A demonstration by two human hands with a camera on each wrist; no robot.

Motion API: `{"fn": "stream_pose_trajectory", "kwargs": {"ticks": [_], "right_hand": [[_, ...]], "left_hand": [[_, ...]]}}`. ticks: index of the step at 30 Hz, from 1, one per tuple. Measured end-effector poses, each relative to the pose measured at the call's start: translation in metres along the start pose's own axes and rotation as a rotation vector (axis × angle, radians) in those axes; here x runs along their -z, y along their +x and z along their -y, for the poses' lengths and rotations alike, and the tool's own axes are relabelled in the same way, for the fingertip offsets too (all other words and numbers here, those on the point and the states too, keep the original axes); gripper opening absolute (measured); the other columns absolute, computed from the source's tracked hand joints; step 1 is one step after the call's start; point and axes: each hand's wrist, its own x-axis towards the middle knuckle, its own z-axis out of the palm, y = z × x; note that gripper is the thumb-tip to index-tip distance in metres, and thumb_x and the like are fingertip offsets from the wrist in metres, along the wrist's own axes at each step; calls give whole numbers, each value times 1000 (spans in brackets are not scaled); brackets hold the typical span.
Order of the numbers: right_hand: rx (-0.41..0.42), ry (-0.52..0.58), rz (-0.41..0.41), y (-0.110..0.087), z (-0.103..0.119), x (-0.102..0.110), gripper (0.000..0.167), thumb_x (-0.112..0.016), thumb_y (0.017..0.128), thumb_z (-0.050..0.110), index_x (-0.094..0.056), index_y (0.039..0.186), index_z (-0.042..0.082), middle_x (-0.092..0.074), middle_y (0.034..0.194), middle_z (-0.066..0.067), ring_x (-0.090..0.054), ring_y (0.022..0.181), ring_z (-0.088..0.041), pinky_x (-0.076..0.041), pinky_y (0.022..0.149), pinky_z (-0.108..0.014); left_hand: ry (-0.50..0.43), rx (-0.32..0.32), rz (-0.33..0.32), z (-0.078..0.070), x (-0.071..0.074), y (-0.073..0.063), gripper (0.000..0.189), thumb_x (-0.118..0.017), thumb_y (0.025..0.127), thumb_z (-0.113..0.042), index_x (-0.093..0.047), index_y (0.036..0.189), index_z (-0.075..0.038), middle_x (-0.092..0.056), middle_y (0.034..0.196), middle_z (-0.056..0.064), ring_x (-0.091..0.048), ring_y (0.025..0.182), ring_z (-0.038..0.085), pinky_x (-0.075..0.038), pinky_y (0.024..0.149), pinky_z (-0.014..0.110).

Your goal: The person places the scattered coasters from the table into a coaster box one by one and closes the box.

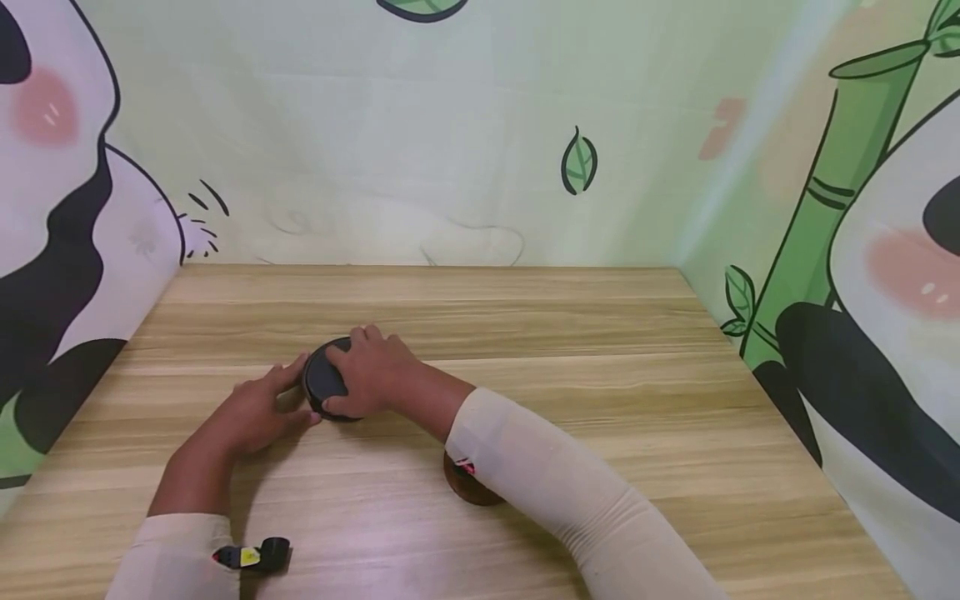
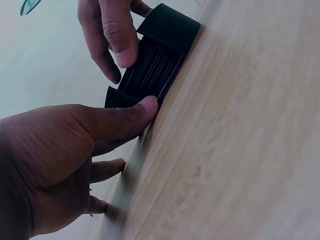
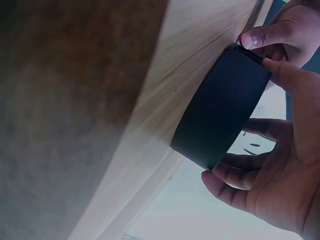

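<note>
A round, dark coaster holder [image 1: 322, 382] lies flat on the wooden table, left of its middle. Through a gap in its side wall, the left wrist view shows a stack of thin black layers [image 2: 154, 67], seemingly coasters. My left hand [image 1: 258, 410] holds the holder's left side at this gap, thumb low on the near edge. From above, my right hand [image 1: 375, 375] spans the top, gripping the rim between thumb and fingers. In the right wrist view, the smooth closed side of the holder [image 3: 222, 107] faces the camera.
A brown round object [image 1: 467, 486] lies on the table [image 1: 600, 325], partly hidden beneath my right forearm. A small black device [image 1: 273, 553] is strapped at my left wrist. Panda-printed walls [image 1: 315, 167] border the table's back and sides.
</note>
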Motion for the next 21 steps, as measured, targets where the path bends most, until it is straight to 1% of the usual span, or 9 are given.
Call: {"fn": "stream_pose_trajectory", "kwargs": {"ticks": [6,11,15,21], "right_hand": [[16,15,-7,-3,-1,1,81,-48,103,79,-41,169,32,-53,161,-8,-50,147,-22,-53,117,-45],[19,17,19,-5,-2,3,85,-45,101,84,-42,168,32,-48,167,-8,-45,154,-24,-48,123,-50],[13,24,36,-6,-1,4,90,-44,99,88,-40,169,32,-44,170,-8,-41,158,-25,-46,125,-51],[-3,43,74,-7,-3,4,92,-42,97,90,-35,171,36,-36,175,-6,-36,160,-24,-44,126,-51]], "left_hand": [[2,6,4,0,0,0,101,-79,99,-44,-19,176,-16,-26,168,47,-25,149,79,-31,115,89],[-9,10,6,-1,1,0,101,-80,99,-44,-19,176,-17,-25,169,46,-24,150,79,-31,115,88],[-23,11,10,-1,1,0,101,-79,99,-45,-19,176,-18,-23,170,46,-22,150,79,-30,116,89],[-29,24,20,-2,0,0,102,-79,99,-45,-17,176,-20,-22,170,45,-22,151,79,-29,115,90]]}}
